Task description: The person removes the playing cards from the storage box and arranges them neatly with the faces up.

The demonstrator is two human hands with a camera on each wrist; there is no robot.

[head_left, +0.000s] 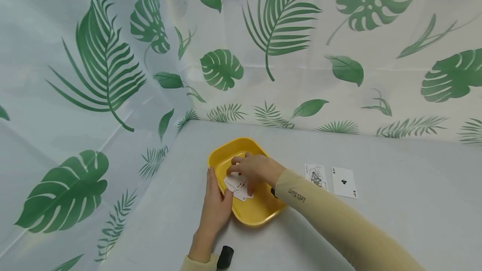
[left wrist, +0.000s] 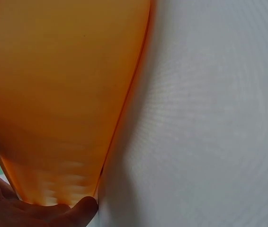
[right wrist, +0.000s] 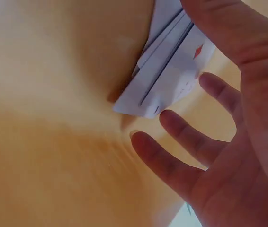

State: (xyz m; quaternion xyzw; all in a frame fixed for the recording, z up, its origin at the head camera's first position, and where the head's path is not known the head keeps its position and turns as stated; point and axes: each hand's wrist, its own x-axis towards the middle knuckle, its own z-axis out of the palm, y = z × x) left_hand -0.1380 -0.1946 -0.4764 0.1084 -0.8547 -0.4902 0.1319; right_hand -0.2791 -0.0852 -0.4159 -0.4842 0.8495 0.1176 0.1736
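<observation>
A yellow plastic basin (head_left: 254,216) stands on the pale table. At its near left side my left hand (head_left: 215,204) grips the wall, thumb at the rim; in the left wrist view the fingers of this hand (left wrist: 53,213) lie against the basin's outer side (left wrist: 67,94). Reaching over the far right rim, my right hand (head_left: 254,168) pinches several fanned playing cards (head_left: 238,185) inside the basin. Up close, the thumb of the right hand (right wrist: 233,127) lies over the white cards (right wrist: 172,71), one with a red diamond, while three fingers are spread below. The index finger is hidden.
Two cards lie face up right of the basin: a joker-like picture card (head_left: 315,175) and an ace of clubs (head_left: 344,182). My right sleeve (head_left: 327,216) crosses the table near them. A white curtain (head_left: 293,83) with green leaves rises behind and at the left.
</observation>
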